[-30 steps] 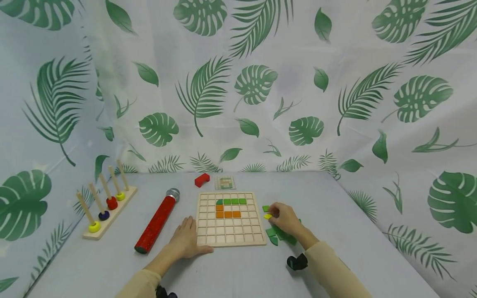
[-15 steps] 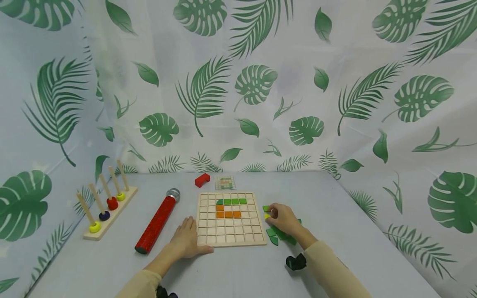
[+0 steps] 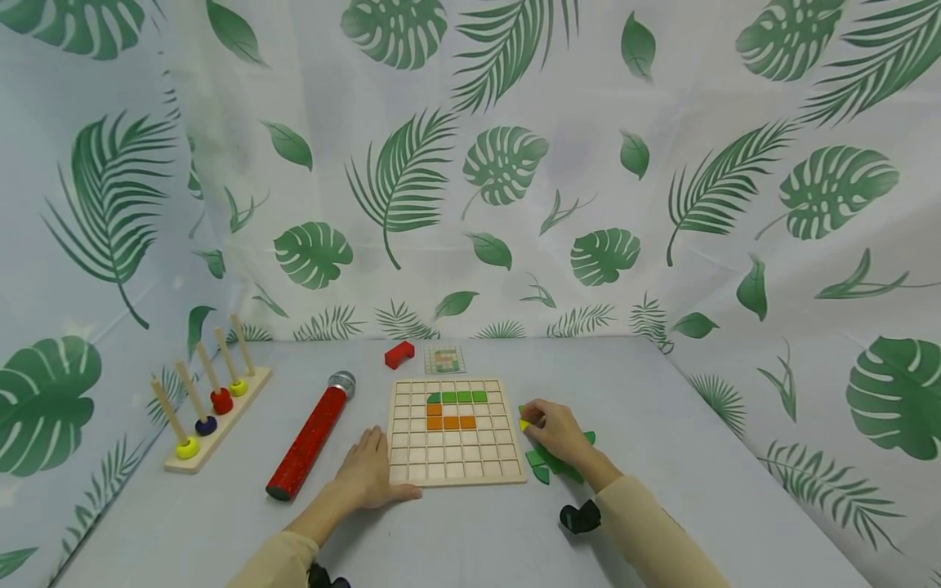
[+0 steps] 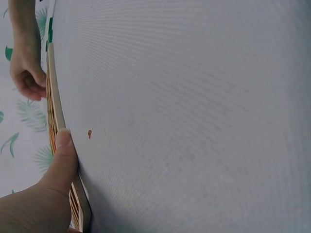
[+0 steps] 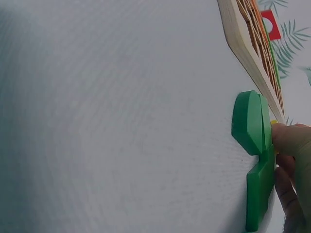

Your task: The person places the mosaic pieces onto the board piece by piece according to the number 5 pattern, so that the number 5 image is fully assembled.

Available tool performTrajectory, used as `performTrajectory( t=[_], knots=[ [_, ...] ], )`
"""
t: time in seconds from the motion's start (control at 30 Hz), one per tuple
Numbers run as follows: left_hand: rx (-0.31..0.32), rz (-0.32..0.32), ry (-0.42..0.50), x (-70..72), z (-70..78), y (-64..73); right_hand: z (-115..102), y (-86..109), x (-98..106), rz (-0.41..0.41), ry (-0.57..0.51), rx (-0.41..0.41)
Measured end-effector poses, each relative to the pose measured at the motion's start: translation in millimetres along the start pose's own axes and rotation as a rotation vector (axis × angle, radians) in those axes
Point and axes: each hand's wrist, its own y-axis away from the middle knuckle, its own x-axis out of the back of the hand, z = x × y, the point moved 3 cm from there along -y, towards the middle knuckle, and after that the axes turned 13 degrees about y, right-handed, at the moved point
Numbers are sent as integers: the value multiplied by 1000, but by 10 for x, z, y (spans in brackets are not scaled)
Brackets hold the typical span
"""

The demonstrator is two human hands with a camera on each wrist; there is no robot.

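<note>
A wooden grid board (image 3: 456,455) lies mid-table, with a row of green tiles (image 3: 464,398) and several orange tiles (image 3: 451,423) set in its squares. My left hand (image 3: 364,474) rests against the board's left side, fingers straight, thumb along the front corner; the left wrist view shows the thumb (image 4: 63,160) on the wooden edge. Just right of the board, my right hand (image 3: 555,430) pinches a small yellow tile (image 3: 524,425) between thumb and fingertips. Loose green tiles (image 3: 541,474) lie beneath and beside that hand, partly hidden by it; the right wrist view shows green pieces (image 5: 249,124) close by.
Behind the board are a pattern card (image 3: 444,360) and a red arch block (image 3: 399,354). To the left lie a red toy microphone (image 3: 309,441) and a wooden peg stand (image 3: 220,426) with coloured rings. A leaf-printed curtain (image 3: 515,245) borders the table.
The right hand has shifted slightly left, toward the board, with the yellow tile at its fingertips. The left hand and the board have stayed where they were.
</note>
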Motion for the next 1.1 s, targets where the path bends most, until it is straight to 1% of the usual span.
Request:
performTrajectory(
  t=[0.1, 0.27, 0.43, 0.6, 0.8, 0.93, 1.1],
  knots=[
    [0, 1, -4, 4, -10, 0, -6, -20, 2, -9, -7, -5],
    [4, 2, 7, 21, -18, 7, -34, -70, 8, -1, -26, -13],
    [5, -2, 8, 33, -21, 20, -131, -130, -43, 3, -27, 8],
    [-14, 6, 12, 38, -16, 24, -299, -186, -130, -3, -46, 50],
    [-23, 15, 18, 38, 0, 21, -492, -249, -227, -15, -82, 128],
    [-24, 15, 9, 38, 2, 12, -573, -269, -285, -26, -68, 163],
    [-22, 13, 17, 35, -1, 10, -605, -283, -334, -38, -37, 170]
  ],
)
